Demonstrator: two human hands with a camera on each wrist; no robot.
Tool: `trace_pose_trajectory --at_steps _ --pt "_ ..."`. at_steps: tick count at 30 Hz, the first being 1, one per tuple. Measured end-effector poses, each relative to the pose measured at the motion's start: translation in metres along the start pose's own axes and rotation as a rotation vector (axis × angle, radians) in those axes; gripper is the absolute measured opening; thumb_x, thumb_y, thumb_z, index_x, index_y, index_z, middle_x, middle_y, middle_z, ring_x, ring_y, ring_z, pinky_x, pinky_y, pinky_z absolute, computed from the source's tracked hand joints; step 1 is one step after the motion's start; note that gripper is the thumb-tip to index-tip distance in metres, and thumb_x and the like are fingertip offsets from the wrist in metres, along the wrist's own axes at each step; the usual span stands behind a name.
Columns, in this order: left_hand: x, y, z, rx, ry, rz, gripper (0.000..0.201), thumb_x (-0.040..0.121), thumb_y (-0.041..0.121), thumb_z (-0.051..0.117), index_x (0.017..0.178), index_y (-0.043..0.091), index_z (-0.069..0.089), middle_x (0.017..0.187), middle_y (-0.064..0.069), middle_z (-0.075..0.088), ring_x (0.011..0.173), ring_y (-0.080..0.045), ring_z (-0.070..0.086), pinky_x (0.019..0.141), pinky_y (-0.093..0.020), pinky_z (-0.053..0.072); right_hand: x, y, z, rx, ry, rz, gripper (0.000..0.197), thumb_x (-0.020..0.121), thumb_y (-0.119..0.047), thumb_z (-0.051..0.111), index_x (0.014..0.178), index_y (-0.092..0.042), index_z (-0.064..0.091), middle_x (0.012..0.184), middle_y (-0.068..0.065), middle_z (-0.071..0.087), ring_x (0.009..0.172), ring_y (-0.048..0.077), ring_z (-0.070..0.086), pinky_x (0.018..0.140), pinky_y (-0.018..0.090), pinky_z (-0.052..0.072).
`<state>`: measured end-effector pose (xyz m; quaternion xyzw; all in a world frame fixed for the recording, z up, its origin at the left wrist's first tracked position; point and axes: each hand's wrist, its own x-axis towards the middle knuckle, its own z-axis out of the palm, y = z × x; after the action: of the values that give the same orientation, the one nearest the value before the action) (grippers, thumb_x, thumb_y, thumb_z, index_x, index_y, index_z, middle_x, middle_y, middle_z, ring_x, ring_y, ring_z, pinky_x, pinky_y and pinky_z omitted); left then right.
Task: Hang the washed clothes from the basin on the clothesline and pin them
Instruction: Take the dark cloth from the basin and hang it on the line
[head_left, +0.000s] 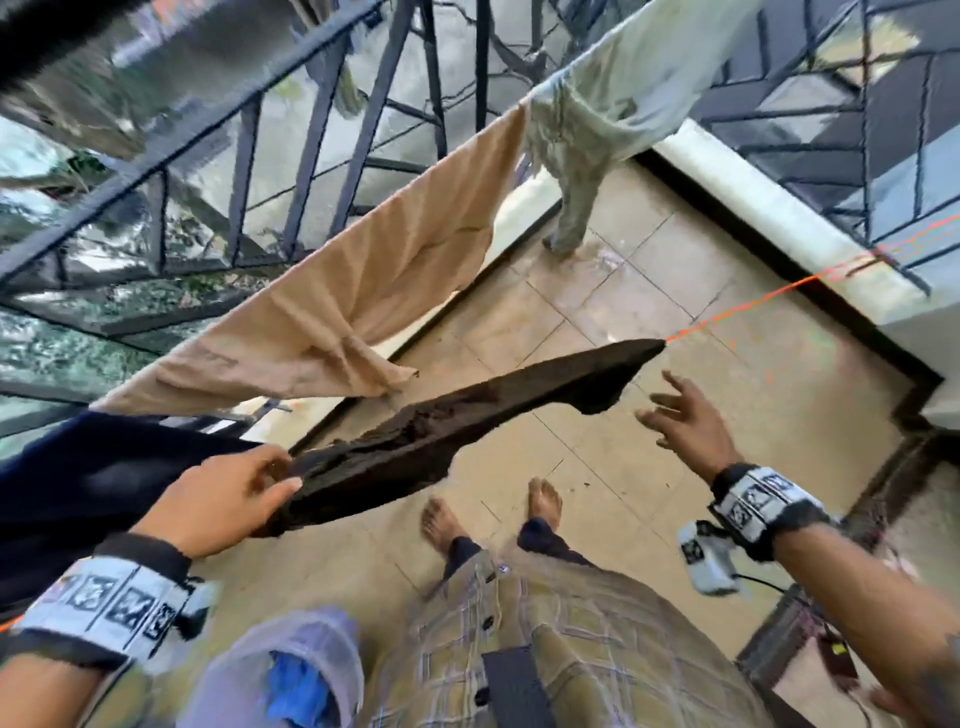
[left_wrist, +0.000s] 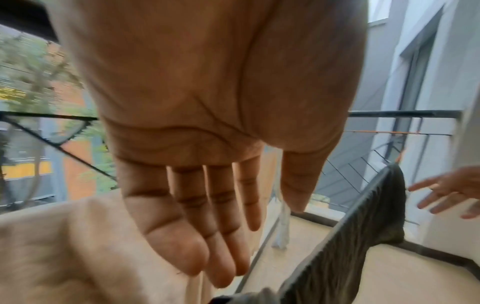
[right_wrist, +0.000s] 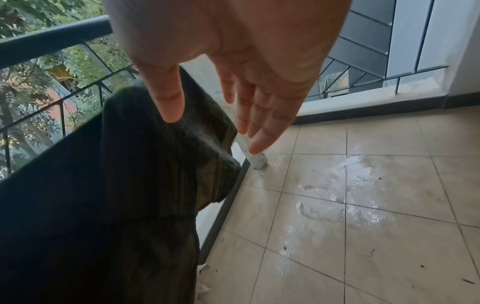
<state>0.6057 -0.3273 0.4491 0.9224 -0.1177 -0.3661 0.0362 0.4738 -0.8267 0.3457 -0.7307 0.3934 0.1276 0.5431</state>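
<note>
The dark garment (head_left: 467, 415) hangs on the clothesline (head_left: 743, 309) between spread, empty hands: left hand (head_left: 223, 499) touching, right hand (head_left: 680, 415) beside.

Both forearms reach forward, each wrist wrapped in a band with black-and-white markers. The left hand (head_left: 223, 499) is at near left, fingers straight and relaxed, thumb pointing right. The right hand (head_left: 680, 421) is farther right, palm down, fingers spread and holding nothing.

I stand on a home balcony. Black railing (head_left: 311, 130) fills the upper left, wet floor tiles (right_wrist: 363, 185) lie below, and an orange clothesline (head_left: 753, 304) carries laundry.
</note>
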Motion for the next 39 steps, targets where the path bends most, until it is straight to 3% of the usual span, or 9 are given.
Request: trace_pose_trajectory --at_steps 5,10,14,19,22,25,28,31,39 --pt "0.074 0.040 -0.016 -0.026 -0.147 0.215 0.022 0.092 0.036 0.065 0.112 0.025 0.065 0.096 0.008 0.067 0.095 -0.015 0.065 0.090 -0.033 0.050 0.015 0.005 0.024 0.021 -0.070 -0.048 0.055 0.087 -0.024 0.073 0.134 -0.033 0.046 0.128 0.000 0.056 0.120 0.018 0.052 0.099 0.043 0.045" --pt "0.159 0.085 -0.017 0.033 -0.322 0.291 0.036 0.093 0.032 0.065 0.126 0.023 0.058 0.116 0.005 0.065 0.101 -0.009 0.060 0.092 -0.022 0.045 0.010 0.010 0.031 0.143 0.117 -0.147 0.015 0.089 -0.019 0.064 0.079 -0.023 0.053 0.080 -0.003 0.056 0.076 0.012 0.051 0.078 0.035 0.040" --pt "0.216 0.131 -0.005 0.121 -0.409 0.381 0.048 0.091 0.024 0.069 0.136 0.020 0.052 0.132 -0.001 0.061 0.109 -0.010 0.057 0.090 -0.015 0.037 -0.003 0.011 0.028 0.316 0.168 -0.050 0.017 0.087 -0.015 0.053 0.074 -0.023 0.046 0.074 -0.007 0.046 0.075 0.011 0.045 0.079 0.033 0.036" --pt "0.252 0.181 0.030 0.329 -0.588 0.469 0.086 0.084 0.027 0.075 0.152 0.038 0.024 0.155 0.000 0.039 0.136 -0.020 0.045 0.113 -0.034 0.034 -0.012 -0.003 0.030 0.397 0.208 -0.081 0.008 0.080 -0.020 0.046 0.074 -0.023 0.042 0.065 -0.016 0.040 0.065 0.005 0.037 0.064 0.027 0.032" --pt "0.246 0.215 0.055 0.301 -0.700 0.531 0.097 0.085 0.023 0.075 0.157 0.030 0.010 0.145 0.002 0.049 0.129 -0.018 0.050 0.108 -0.028 0.032 -0.019 -0.020 0.023 0.395 0.199 -0.171 0.009 0.081 -0.017 0.046 0.076 -0.023 0.040 0.063 -0.018 0.037 0.061 0.003 0.032 0.055 0.020 0.028" --pt "0.235 0.234 0.076 0.197 -0.777 0.551 0.069 0.090 0.021 0.069 0.149 0.024 0.033 0.108 -0.008 0.065 0.098 -0.023 0.060 0.087 -0.027 0.045 -0.024 -0.040 0.009 0.307 0.157 -0.293 0.013 0.083 -0.019 0.049 0.076 -0.024 0.040 0.066 -0.014 0.035 0.064 0.006 0.031 0.059 0.024 0.027" --pt "0.229 0.233 0.068 0.234 -0.692 0.573 0.036 0.090 0.031 0.067 0.123 0.017 0.061 0.110 -0.007 0.065 0.103 -0.024 0.059 0.085 -0.027 0.044 -0.028 -0.060 -0.009 0.105 0.094 -0.407 0.010 0.084 -0.025 0.050 0.078 -0.024 0.042 0.066 -0.010 0.037 0.063 0.010 0.033 0.059 0.026 0.029" --pt "0.222 0.216 0.030 0.185 -0.533 0.630 0.038 0.071 0.052 0.059 0.094 0.023 0.068 0.102 0.001 0.058 0.100 -0.023 0.057 0.088 -0.032 0.044 -0.029 -0.080 -0.028 -0.149 0.066 -0.549 0.011 0.085 -0.018 0.054 0.080 -0.021 0.044 0.062 -0.001 0.040 0.059 0.010 0.035 0.057 0.015 0.030" --pt "0.140 0.155 -0.072 -0.332 -0.002 0.615 0.022 0.072 0.035 0.064 0.088 0.020 0.062 0.080 -0.003 0.065 0.076 -0.023 0.061 0.073 -0.035 0.048 -0.009 -0.139 -0.073 -0.324 0.190 -0.793 0.005 0.081 -0.025 0.052 0.080 -0.021 0.049 0.067 -0.003 0.047 0.062 0.013 0.040 0.061 0.023 0.032"
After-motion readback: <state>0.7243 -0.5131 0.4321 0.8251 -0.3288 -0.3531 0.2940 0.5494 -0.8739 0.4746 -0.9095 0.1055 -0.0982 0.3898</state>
